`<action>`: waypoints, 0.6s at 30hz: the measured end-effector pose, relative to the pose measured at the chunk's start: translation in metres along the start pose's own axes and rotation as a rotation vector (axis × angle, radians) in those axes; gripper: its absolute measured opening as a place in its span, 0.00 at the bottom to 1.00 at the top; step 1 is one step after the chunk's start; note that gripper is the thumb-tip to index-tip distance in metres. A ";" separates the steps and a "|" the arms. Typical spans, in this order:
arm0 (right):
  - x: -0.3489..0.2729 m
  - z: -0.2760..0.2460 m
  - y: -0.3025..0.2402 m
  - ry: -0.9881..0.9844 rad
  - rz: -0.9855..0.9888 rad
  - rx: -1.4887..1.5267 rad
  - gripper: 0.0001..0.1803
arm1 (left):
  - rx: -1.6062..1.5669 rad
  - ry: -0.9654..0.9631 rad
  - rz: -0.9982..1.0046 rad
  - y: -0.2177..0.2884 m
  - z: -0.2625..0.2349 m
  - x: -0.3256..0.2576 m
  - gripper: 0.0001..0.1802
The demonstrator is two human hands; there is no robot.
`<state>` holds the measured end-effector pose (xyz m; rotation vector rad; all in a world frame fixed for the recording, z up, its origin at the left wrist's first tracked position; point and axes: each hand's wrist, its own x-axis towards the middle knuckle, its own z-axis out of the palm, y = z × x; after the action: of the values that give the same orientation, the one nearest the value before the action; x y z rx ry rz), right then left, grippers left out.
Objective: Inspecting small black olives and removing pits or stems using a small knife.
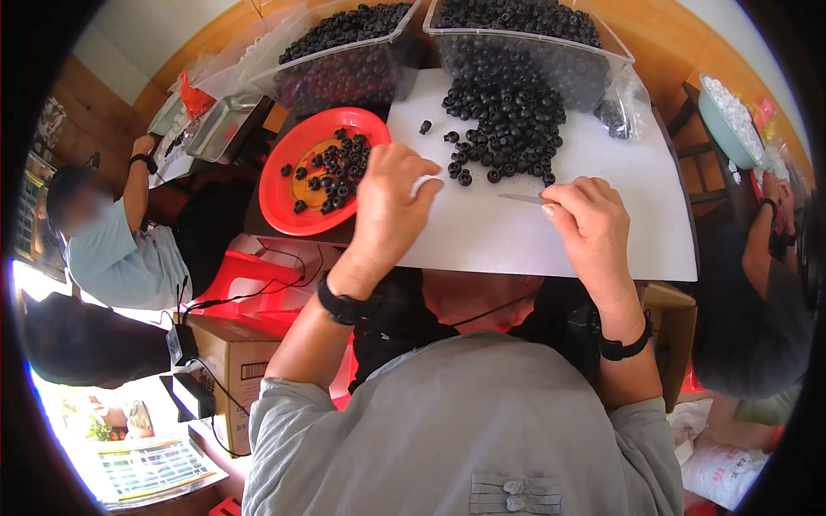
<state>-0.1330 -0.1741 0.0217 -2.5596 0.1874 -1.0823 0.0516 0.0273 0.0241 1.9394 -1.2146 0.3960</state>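
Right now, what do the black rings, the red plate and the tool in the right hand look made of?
Black rings: matte, dull black, likely rubber or soft plastic; no shine.
Red plate: glossy moulded plastic, by its bright even colour and highlights on the rim.
Tool in the right hand: thin, pale grey blade, probably metal; too small to be sure.

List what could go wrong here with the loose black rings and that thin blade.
1. The pile of black rings spreads loose on the white board; a few stragglers could roll off its edge.
2. The right hand pinches a thin blade pointed toward the left hand, so a slip might nick a finger.
3. The red plate overhangs the table edge and may tip.
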 end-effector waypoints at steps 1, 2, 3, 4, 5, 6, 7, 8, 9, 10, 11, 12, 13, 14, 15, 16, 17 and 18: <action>-0.001 0.000 0.002 -0.001 -0.016 -0.074 0.07 | 0.013 -0.015 0.024 0.004 0.009 0.002 0.08; -0.003 0.001 0.005 -0.001 -0.032 -0.147 0.08 | 0.026 -0.031 0.047 0.007 0.017 0.004 0.09; -0.006 0.002 0.008 0.002 -0.032 -0.151 0.08 | 0.087 -0.048 0.102 0.011 0.022 0.007 0.11; -0.010 0.005 0.011 0.003 -0.030 -0.186 0.09 | 0.086 -0.046 0.106 0.011 0.029 0.007 0.11; -0.013 0.006 0.014 0.004 -0.027 -0.219 0.09 | 0.171 -0.047 0.129 0.007 0.038 0.006 0.11; -0.017 0.007 0.018 0.009 -0.022 -0.224 0.09 | 0.254 -0.050 0.154 0.007 0.043 0.007 0.12; -0.021 0.007 0.021 0.019 -0.036 -0.224 0.09 | 0.277 -0.045 0.169 0.007 0.046 0.007 0.13; -0.023 0.006 0.024 0.029 -0.050 -0.222 0.09 | 0.276 -0.048 0.176 0.007 0.047 0.007 0.13; -0.024 0.005 0.025 0.033 -0.043 -0.222 0.09 | 0.276 -0.032 0.188 0.007 0.048 0.007 0.12; -0.024 0.004 0.023 0.035 -0.044 -0.209 0.09 | 0.277 -0.015 0.198 0.007 0.048 0.007 0.12; -0.024 0.004 0.023 0.036 -0.045 -0.194 0.09 | 0.278 -0.021 0.203 0.010 0.047 0.005 0.12; -0.025 0.005 0.024 0.039 -0.039 -0.194 0.09 | 0.252 -0.053 0.193 0.017 0.044 0.003 0.12; -0.026 0.006 0.027 0.039 -0.033 -0.189 0.08 | 0.226 -0.084 0.182 0.022 0.043 0.001 0.12; -0.026 0.006 0.028 0.039 -0.027 -0.183 0.08 | 0.225 -0.089 0.184 0.026 0.046 -0.001 0.12; -0.026 0.006 0.028 0.037 -0.026 -0.178 0.08 | 0.191 -0.101 0.152 0.030 0.048 -0.004 0.12; -0.024 0.005 0.026 0.021 -0.011 -0.153 0.08 | 0.157 -0.113 0.118 0.032 0.049 -0.005 0.13; -0.023 0.004 0.025 0.004 0.004 -0.129 0.08 | 0.160 -0.115 0.114 0.031 0.050 -0.005 0.13; -0.022 0.003 0.024 -0.002 0.004 -0.124 0.08 | 0.164 -0.100 0.104 0.031 0.050 -0.006 0.14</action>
<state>-0.1463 -0.1897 -0.0037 -2.6678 0.2669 -1.0986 0.0154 -0.0140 0.0029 2.0608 -1.3896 0.4705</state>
